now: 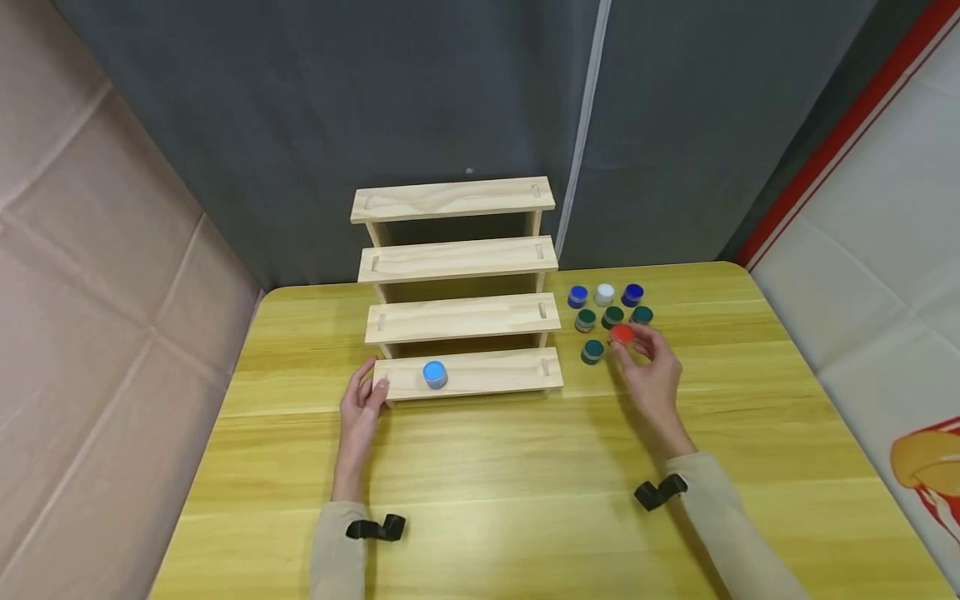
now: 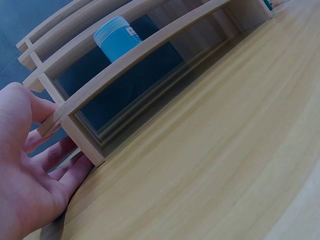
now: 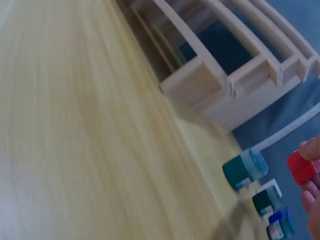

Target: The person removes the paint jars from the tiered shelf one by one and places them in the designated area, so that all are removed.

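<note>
A four-level stepped wooden shelf, several tiers high, has its lowest board nearest me. My left hand grips this board's left end, thumb on top and fingers around the edge in the left wrist view. On the same board, toward its left, stands a small light-blue jar, upright, also visible as a blue jar in the left wrist view. Between thumb and fingers, my right hand pinches a small red jar above the table. In the right wrist view the red jar is partly covered by fingertips.
Right of the shelf, small jars stand in a loose group on the table: dark green ones such as the green jar, a white jar and blue jars, one a blue jar. A dark curtain hangs behind the shelf.
</note>
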`<state>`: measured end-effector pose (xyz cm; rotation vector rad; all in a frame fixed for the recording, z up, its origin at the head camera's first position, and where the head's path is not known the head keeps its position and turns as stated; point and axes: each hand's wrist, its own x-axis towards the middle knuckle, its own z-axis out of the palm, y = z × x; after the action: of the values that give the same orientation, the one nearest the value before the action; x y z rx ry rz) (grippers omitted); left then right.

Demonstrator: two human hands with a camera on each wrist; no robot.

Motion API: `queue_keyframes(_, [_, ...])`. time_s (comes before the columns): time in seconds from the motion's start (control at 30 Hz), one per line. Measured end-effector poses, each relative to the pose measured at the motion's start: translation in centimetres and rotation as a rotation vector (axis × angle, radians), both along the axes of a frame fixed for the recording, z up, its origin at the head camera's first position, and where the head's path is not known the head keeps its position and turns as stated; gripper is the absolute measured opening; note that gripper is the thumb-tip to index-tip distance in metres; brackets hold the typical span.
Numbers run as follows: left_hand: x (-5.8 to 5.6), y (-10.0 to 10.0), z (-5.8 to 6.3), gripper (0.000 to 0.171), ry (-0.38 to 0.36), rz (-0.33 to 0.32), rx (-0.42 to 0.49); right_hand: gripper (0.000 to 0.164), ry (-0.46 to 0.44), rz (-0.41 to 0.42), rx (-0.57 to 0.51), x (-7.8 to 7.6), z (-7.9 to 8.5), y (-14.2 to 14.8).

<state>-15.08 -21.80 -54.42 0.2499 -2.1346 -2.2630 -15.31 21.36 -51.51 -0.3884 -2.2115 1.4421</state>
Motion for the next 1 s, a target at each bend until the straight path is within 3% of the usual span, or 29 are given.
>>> queue_keyframes(0.23, [0.0, 0.0, 0.0, 0.050, -0.007, -0.001, -0.004, 0.046, -0.119, -0.025, -0.106, -0.4, -1.5, 1.3])
queue_keyframes(0.43, [0.0, 0.0, -0.1, 0.050, -0.011, 0.008, -0.005, 0.044, -0.124, -0.046, -0.029, -0.9, -2.6, 2.0])
queue_keyframes(1.0, [-0.1, 0.0, -0.2, 0.050, -0.003, 0.014, 0.006, 0.041, -0.086, -0.063, 0.042, -1.6, -3.9, 2.0])
